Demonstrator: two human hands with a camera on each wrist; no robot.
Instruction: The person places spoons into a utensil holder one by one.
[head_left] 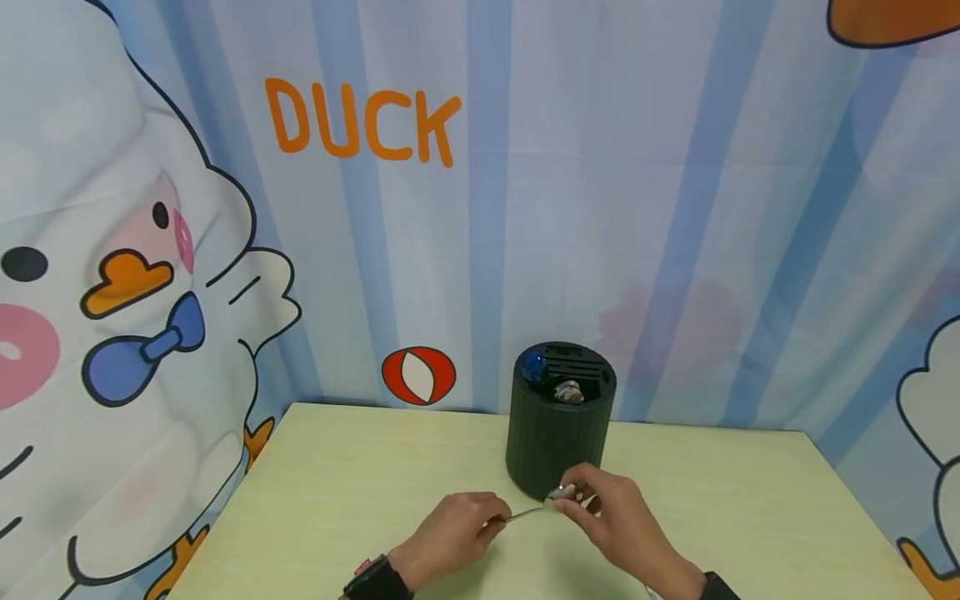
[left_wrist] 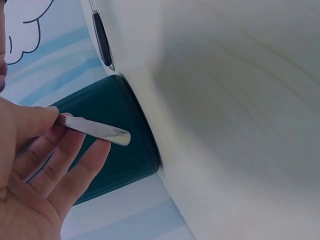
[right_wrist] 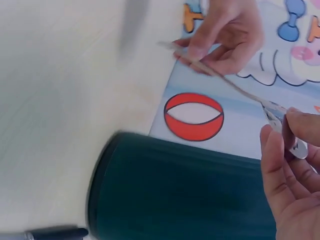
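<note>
Both hands hold a slim metal spoon (head_left: 527,513) between them, low in front of the dark green cylindrical holder (head_left: 558,442). My left hand (head_left: 465,527) pinches its handle; the flat handle end (left_wrist: 102,132) sticks out past the fingertips in the left wrist view. At the other end, the thumb and fingers of my right hand (head_left: 622,521) pinch the spoon's bowl (right_wrist: 299,149), partly covering it. In the holder's slotted top sit a shiny blue item (head_left: 534,367) and a crumpled-looking silvery item (head_left: 570,392).
A black-handled utensil (left_wrist: 102,40) lies on the table beside the holder's base. The pale yellow table (head_left: 360,467) ends at a blue striped curtain (head_left: 570,208) printed with ducks. A dark band (head_left: 378,577) is on the left wrist.
</note>
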